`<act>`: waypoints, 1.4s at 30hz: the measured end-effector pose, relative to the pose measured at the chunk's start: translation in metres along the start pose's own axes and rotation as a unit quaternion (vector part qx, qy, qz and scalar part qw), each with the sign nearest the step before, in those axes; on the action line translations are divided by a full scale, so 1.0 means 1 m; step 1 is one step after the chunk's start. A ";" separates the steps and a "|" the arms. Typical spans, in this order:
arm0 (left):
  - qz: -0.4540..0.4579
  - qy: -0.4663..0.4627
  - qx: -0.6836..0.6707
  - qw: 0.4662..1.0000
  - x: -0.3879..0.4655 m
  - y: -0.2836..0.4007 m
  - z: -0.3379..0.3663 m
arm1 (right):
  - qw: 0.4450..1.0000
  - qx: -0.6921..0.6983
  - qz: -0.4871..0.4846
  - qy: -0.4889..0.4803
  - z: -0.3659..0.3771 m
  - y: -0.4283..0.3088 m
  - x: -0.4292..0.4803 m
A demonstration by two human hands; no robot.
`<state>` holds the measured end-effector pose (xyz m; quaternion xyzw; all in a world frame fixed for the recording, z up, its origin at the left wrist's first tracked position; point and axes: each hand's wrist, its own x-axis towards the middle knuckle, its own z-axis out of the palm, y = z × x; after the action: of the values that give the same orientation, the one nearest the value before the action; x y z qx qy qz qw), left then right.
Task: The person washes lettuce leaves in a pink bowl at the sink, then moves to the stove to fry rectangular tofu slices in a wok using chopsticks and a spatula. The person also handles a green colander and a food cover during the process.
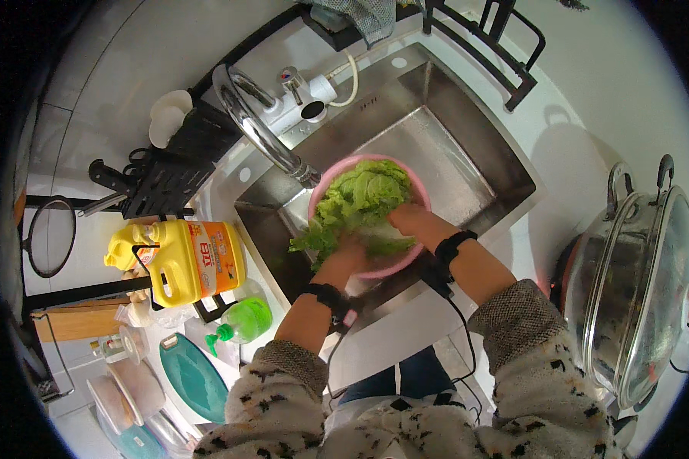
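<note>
A pink plastic basin (418, 194) sits in the stainless steel sink (445, 155), filled with green leafy lettuce (368, 186). Some leaves hang over the basin's left rim. Both of my hands are down inside the basin among the leaves. My left hand (349, 253) is blurred at the near left side, its fingers hidden by leaves. At the right side, my right hand (406, 219) touches the lettuce with bent fingers; whether it grips a leaf cannot be made out. The chrome faucet (304, 172) ends just above the basin's left rim.
Left of the sink stand a yellow detergent jug (175, 261), a green pump bottle (247, 321) and a teal tray (192, 376). A black knife rack (172, 166) is behind them. To the right is a large lidded steel pot (614, 287). Cables (465, 333) hang from my wrist straps.
</note>
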<state>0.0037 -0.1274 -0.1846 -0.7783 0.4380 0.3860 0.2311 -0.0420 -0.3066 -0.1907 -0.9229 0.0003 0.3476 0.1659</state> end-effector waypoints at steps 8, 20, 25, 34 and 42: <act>0.034 0.070 -0.091 0.993 -0.030 0.004 -0.014 | 0.998 -0.008 0.010 0.063 -0.018 -0.008 -0.019; 0.058 0.342 -0.255 0.903 -0.159 0.010 -0.067 | 0.961 0.032 -0.012 0.274 -0.056 -0.061 -0.117; 0.096 0.454 -0.231 0.855 -0.214 0.015 -0.052 | 0.978 0.047 0.027 0.200 -0.080 -0.099 -0.137; 0.097 0.562 -0.356 0.740 -0.400 -0.043 0.046 | 0.925 0.050 -0.198 0.319 -0.079 -0.234 -0.198; -0.085 0.606 -0.449 0.651 -0.652 -0.106 0.286 | 0.895 0.122 -0.397 0.164 -0.011 -0.552 -0.245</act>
<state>-0.2266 0.4547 0.1708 -0.8815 0.1855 -0.0436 -0.4321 -0.1567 0.1837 0.1437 -0.8627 -0.2967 0.0938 0.3988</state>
